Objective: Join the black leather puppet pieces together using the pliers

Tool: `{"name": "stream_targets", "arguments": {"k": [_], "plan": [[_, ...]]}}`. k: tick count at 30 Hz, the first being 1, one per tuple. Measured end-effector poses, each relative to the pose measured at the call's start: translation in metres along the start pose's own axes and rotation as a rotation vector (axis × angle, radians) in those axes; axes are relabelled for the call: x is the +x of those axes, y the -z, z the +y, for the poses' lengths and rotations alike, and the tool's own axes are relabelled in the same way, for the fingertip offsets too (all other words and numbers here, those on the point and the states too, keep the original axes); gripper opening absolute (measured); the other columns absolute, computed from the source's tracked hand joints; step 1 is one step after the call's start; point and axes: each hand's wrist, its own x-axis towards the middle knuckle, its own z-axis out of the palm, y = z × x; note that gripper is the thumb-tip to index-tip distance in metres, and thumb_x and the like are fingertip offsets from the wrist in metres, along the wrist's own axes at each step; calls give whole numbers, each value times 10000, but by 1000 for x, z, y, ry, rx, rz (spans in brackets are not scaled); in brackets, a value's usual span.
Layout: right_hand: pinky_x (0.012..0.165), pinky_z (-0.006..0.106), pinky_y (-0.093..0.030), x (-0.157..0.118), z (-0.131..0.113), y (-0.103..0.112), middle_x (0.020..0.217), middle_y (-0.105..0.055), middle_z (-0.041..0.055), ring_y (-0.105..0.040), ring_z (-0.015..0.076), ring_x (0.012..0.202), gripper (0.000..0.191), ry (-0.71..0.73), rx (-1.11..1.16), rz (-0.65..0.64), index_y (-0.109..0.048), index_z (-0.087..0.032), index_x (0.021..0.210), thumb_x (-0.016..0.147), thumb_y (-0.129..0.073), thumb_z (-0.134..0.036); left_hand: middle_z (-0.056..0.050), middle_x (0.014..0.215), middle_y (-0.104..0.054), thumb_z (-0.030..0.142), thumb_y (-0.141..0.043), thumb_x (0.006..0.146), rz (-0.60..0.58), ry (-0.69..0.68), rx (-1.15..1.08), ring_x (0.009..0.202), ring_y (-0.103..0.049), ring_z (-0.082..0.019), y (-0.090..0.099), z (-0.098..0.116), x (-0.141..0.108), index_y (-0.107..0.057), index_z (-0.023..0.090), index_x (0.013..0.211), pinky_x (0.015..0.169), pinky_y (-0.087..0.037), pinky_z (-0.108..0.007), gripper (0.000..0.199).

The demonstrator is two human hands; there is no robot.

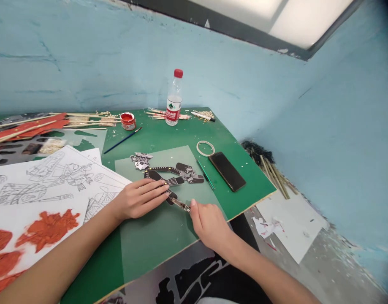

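A black and white jointed paper figure (156, 174) lies on a translucent sheet (149, 249) on the green table. My left hand (141, 197) rests flat over the figure's lower part, its fingers stretched out to the right. Just right of it, my right hand (209, 221) is closed around a small metal tool (181, 204), whose far end reaches a dark piece of the figure. The exact contact at the tool's end is too small to make out.
Right of the sheet lie a green pen (205, 174), a phone (227, 171) and a tape ring (205, 148). Behind stand a water bottle (174, 101) and a red paint jar (128, 121), near a brush (122, 140). Drawings (54, 181) cover the left side.
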Motion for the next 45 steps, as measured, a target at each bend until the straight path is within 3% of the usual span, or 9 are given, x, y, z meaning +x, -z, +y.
{"name": "stream_targets", "arguments": {"k": [7, 12, 16, 24, 30, 35, 45], "plan": [[527, 327, -155, -6, 2, -15, 576, -566, 43, -419, 143, 447, 524, 37, 46, 106, -539, -186, 750, 1092, -152, -273, -103, 1331, -729, 130, -628, 977, -58, 41, 0, 1309, -651, -264, 2, 4, 5, -715, 163, 1218, 1107, -566, -413, 258], [532, 304, -184, -9, 2, -17, 578, -577, 42, -449, 142, 467, 495, 77, 59, 167, -542, -187, 749, 1083, -182, -249, -100, 1259, -765, 297, -777, 907, -139, 166, -109, 1257, -684, -270, 1, 4, 18, -650, 140, 1316, 1095, -559, -417, 456], [533, 307, -171, -7, 4, -11, 590, -594, 52, -440, 142, 464, 498, 71, 58, 83, -546, -185, 744, 1081, -186, -254, -77, 1173, -798, 370, -801, 886, -140, 172, -139, 1174, -725, -279, 0, 3, 20, -668, 159, 1287, 1021, -591, -430, 473], [564, 340, -159, 8, 7, 12, 545, -520, 19, -353, 130, 447, 521, 15, 89, -167, -496, -195, 678, 1106, -210, -273, -65, 1034, -823, 305, -790, 897, -65, 156, -137, 1006, -766, -243, -3, 1, 18, -688, 174, 1214, 898, -612, -391, 357], [609, 348, -189, 12, 9, 23, 568, -534, 11, -406, 137, 504, 540, 47, 113, -204, -515, -190, 672, 1126, -231, -258, -82, 1033, -813, 316, -804, 883, -80, 180, -183, 994, -748, -257, -4, 2, 18, -674, 167, 1233, 880, -585, -401, 402], [620, 335, -191, 14, 15, 24, 632, -584, 8, -438, 146, 560, 446, 125, 65, -215, -586, -170, 800, 1122, -285, -237, -128, 1138, -793, 390, -761, 918, -148, 241, -203, 1095, -717, -306, -7, 2, 19, -658, 146, 1283, 871, -553, -425, 451], [600, 326, -172, 16, 7, 32, 567, -463, -21, -372, 141, 529, 492, 75, 65, -227, -529, -186, 738, 1129, -236, -246, -109, 1181, -787, 360, -713, 948, -164, 245, -208, 1149, -700, -289, -12, 2, 14, -706, 150, 1172, 927, -525, -411, 307]]}}
